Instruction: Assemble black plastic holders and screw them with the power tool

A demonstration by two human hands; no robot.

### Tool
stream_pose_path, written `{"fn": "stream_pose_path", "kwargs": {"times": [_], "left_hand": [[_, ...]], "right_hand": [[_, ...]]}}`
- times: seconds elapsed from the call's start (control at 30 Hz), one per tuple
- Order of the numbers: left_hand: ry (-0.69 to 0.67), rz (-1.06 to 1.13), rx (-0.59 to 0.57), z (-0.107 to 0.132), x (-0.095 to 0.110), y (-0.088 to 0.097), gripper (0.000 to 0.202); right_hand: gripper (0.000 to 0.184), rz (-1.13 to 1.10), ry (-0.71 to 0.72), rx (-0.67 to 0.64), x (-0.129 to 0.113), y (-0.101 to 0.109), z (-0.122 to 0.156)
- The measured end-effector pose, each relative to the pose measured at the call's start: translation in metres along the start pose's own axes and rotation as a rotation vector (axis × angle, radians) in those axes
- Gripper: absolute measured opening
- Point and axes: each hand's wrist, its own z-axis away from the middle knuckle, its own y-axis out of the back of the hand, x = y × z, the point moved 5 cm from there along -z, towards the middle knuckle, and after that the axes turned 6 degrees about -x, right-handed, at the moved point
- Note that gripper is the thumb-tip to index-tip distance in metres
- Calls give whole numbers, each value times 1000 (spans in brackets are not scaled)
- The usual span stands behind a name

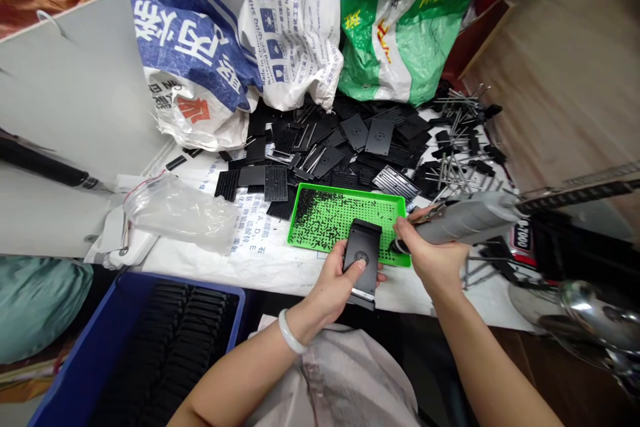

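Note:
My left hand [336, 280] is closed around a black rectangular plastic holder [364, 257], thumb on its round emblem. The holder is tilted in front of a green perforated tray [305, 240]. Small black screws [313, 213] lie scattered in the tray, thickest at its left end. My right hand [430, 257] grips a grey electric screwdriver [465, 217] whose dark tip points down-left at the tray's right front corner. Whether the tip touches a screw I cannot tell. A coiled cord [580, 197] runs from the tool's back end to the right.
Black plates [380, 137] are heaped behind the tray, with metal-rod parts [450, 167] to the right. Two woven sacks [295, 20] stand at the back. A clear plastic bag [180, 213] lies left. A blue bin [240, 307] of black parts sits lower left. Metalware [585, 300] stands right.

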Motion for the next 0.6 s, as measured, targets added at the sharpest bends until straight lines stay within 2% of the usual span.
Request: {"fn": "stream_pose_path", "kwargs": {"times": [0.17, 0.33, 0.47, 0.53, 0.6], "left_hand": [[-14, 0, -14, -1, -2, 1, 49], [-9, 5, -24, -2, -4, 2, 50], [1, 19, -25, -2, -6, 2, 52], [2, 24, -37, -3, -7, 1, 54], [-2, 26, -46, -5, -9, 1, 55]], "right_hand": [[26, -4, 16, 12, 3, -1, 1], [22, 49, 88, -45, -1, 0, -3], [26, -124, 165, 1, -30, -2, -10], [27, -204, 202, 2, -47, -11, -12], [25, -204, 202, -76, -58, -28, -12]]}}
